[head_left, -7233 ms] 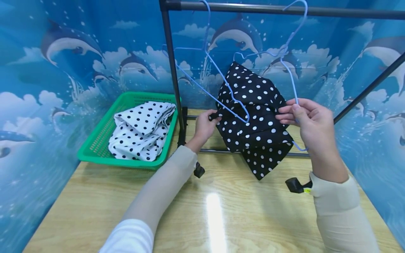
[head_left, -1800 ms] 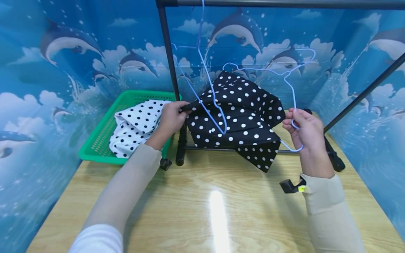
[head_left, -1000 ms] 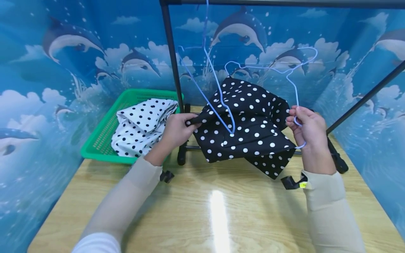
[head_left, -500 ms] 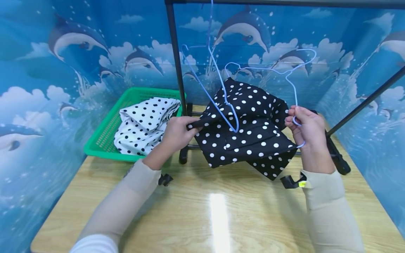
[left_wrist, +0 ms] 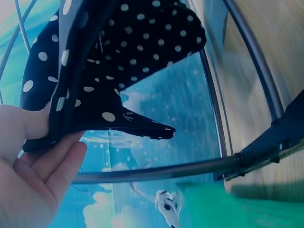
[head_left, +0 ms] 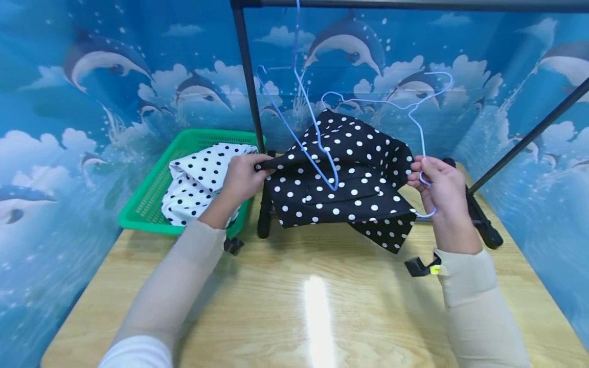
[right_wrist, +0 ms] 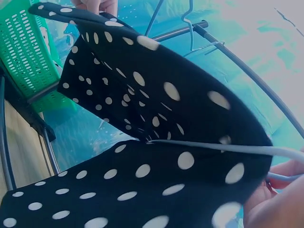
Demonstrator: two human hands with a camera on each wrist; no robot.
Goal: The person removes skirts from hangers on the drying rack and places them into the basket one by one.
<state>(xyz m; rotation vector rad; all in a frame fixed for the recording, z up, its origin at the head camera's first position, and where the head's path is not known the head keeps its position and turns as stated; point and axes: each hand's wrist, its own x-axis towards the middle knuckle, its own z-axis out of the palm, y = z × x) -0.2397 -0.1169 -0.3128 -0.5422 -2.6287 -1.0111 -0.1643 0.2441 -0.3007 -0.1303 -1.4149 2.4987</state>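
Head view first: nearest me lies the wooden table (head_left: 317,306), with both sleeved forearms reaching forward over it. My left hand (head_left: 241,176) pinches one corner of the black polka-dot cloth (head_left: 349,179), thumb and fingers curled round the fabric edge (the left wrist camera shows that grip closely, the cloth (left_wrist: 95,71) caught between thumb and fingers). My right hand (head_left: 437,186) is curled round the lower wire of a light blue hanger (head_left: 416,110) and sits against the cloth's other edge; the right wrist view shows the wire (right_wrist: 228,148) running across the dotted cloth (right_wrist: 142,142) toward that hand. The cloth is held up off the table between the two hands, spread and folded over itself, in front of the rack's lower bar.

Beyond the left hand sits a green basket (head_left: 152,191) holding a white cloth with black dots (head_left: 198,179). A black rack post (head_left: 246,82) rises just beside the basket, and a second blue hanger (head_left: 294,110) hangs from the top bar. Farthest back stands the dolphin-printed backdrop (head_left: 115,66).
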